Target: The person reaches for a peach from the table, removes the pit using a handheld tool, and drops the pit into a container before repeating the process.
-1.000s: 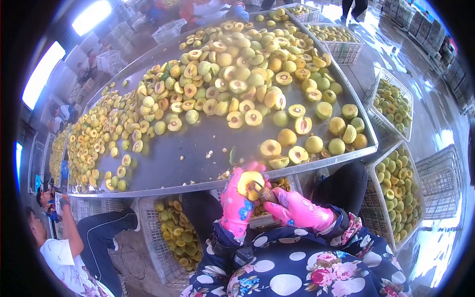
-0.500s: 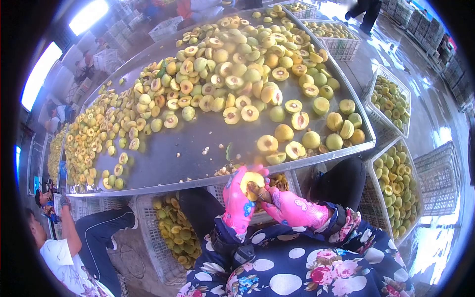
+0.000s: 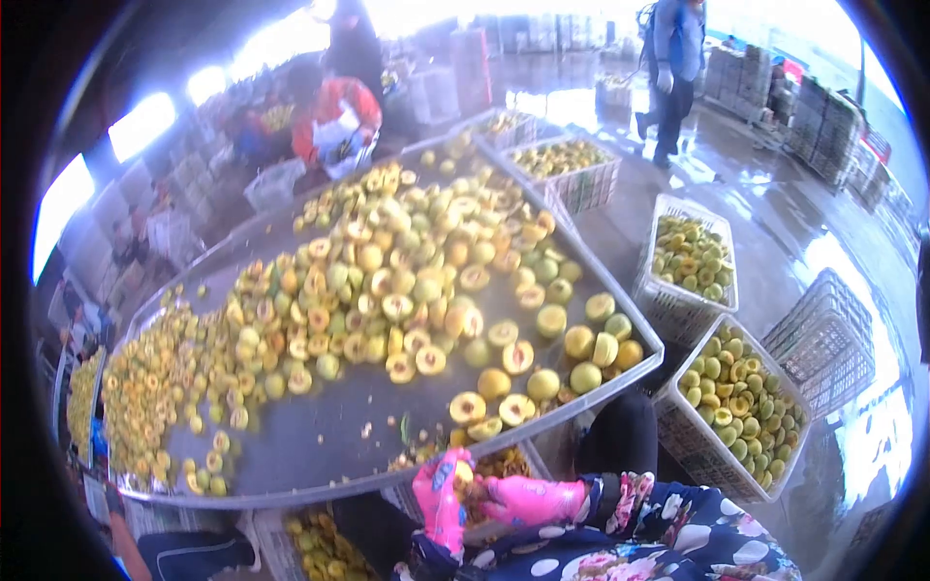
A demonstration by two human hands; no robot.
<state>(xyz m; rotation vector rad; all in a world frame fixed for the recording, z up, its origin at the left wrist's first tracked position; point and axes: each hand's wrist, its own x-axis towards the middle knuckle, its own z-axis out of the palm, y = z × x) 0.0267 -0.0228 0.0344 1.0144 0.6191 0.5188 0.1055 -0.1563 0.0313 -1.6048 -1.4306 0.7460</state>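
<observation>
The left hand (image 3: 438, 499) is cupping a peach half (image 3: 465, 474), fingers curled around its rim. The right hand (image 3: 523, 501), fingers pressed together, is working at its centre. The fruit looks light, soft, slippery; best gripped by the skin.

Left hand (image 3: 438, 499) holds peach half (image 3: 464, 473); right hand (image 3: 528, 501) (pink glove) against it, below metal table (image 3: 320, 436).
</observation>
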